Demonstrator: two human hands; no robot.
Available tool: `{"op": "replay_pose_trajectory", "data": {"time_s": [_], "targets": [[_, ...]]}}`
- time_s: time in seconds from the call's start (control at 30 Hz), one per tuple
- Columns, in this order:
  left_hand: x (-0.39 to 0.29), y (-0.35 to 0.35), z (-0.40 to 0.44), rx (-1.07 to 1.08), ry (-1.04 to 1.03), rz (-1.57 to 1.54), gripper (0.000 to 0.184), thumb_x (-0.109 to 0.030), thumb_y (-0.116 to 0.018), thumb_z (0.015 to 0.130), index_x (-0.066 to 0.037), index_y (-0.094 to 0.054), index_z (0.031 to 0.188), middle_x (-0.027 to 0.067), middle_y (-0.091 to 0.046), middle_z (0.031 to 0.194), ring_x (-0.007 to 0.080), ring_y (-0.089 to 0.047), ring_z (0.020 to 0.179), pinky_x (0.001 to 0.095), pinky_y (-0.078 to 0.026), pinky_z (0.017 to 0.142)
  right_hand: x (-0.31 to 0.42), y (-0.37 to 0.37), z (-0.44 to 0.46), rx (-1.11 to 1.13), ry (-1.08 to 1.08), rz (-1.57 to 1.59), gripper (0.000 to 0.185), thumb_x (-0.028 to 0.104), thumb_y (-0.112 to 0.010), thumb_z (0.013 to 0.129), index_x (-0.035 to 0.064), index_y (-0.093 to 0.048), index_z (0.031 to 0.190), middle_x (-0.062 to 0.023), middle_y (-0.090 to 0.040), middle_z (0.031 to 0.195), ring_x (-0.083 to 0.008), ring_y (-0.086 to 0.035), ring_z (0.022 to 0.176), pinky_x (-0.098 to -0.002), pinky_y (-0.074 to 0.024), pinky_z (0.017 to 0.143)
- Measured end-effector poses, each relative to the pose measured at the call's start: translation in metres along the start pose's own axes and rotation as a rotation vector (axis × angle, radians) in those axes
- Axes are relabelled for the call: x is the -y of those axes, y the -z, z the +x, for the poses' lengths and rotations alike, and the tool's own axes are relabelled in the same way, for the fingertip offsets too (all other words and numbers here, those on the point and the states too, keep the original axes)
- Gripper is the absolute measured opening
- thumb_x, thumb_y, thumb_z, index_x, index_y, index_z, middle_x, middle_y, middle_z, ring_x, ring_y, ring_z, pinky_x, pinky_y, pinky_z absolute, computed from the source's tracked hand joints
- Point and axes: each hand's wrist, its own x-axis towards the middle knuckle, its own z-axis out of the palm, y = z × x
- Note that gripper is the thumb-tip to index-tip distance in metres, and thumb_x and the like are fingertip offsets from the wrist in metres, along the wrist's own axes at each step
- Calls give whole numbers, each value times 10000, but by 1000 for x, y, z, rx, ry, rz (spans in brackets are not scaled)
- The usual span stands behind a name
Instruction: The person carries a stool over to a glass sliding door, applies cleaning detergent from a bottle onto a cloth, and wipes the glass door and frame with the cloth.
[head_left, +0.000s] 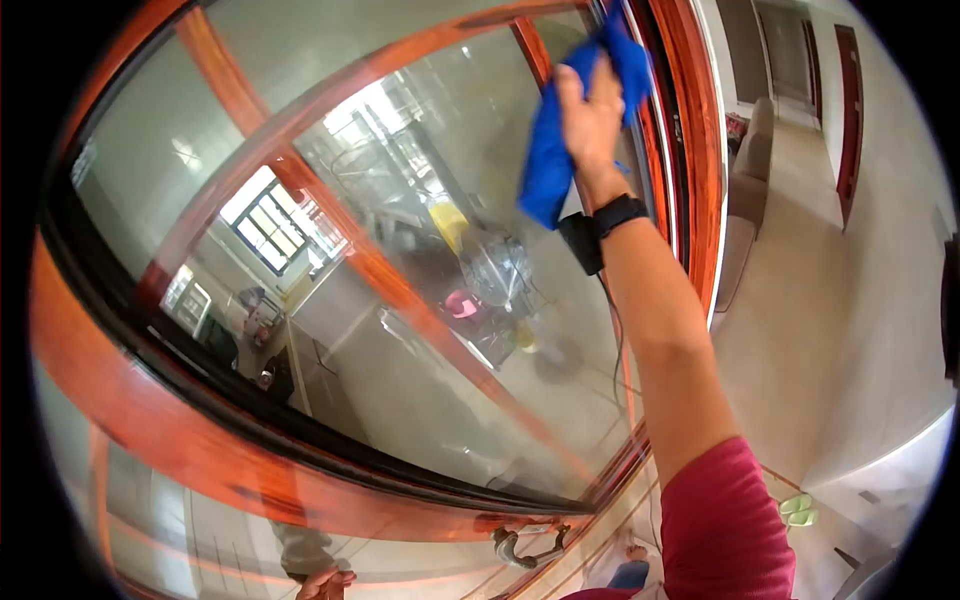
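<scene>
The right hand's (pixel 592 115) fingers hold a blue cloth (pixel 545 165) against the window pane's (pixel 560 400) upper right; it looks light, soft, best pinned under the palm. Below the pane, the left hand's (pixel 325 584) grip can't be told.

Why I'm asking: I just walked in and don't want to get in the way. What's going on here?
A person's right hand holds a blue cloth against the glass, close to the orange-brown frame. The handle below is untouched. Another hand shows partly at the bottom edge, away from the cloth.
</scene>
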Motion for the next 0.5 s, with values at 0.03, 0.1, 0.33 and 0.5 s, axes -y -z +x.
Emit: {"op": "replay_pose_trajectory", "data": {"time_s": [0.03, 0.1, 0.33, 0.5], "targets": [[-3, 0, 2, 4, 23, 14, 115, -14, -616, 888, 30, -680, 973, 117, -695, 899, 181, -663, 810, 282, -544, 740, -40, 7, -5, -80, -17, 12, 610, 436, -582, 870, -24, -503, 1263, -296, -514, 1244, -405, -504, 1130, -442, -380, 976], [-11, -1, 3, 6, 65, 37, 116, -35, -618, 893, 32, -681, 963, 122, -696, 872, 185, -665, 799, 285, -548, 732, -111, 40, -50, 98, -296, -64, 703, 420, -559, 899, 16, -321, 1422, -248, -328, 1447, -360, -322, 1337, -385, -245, 1108], [-18, -7, 5, 6, 65, 143, 221, -169, -600, 924, 23, -691, 862, 81, -698, 768, 148, -631, 716, 294, -497, 696, -142, 191, -335, -213, -1404, 135, 575, 437, -474, 949, 110, -363, 1410, -100, -444, 1354, -250, -471, 1145, -355, -349, 990], [-12, -6, 8, 14, 66, 126, 228, -162, -577, 929, 42, -678, 906, 120, -694, 866, 194, -635, 771, 312, -509, 727, -75, 254, -500, -25, -1947, -203, 546, 436, -460, 943, 54, -407, 1329, -167, -497, 1242, -300, -512, 1063, -387, -392, 914]]}}
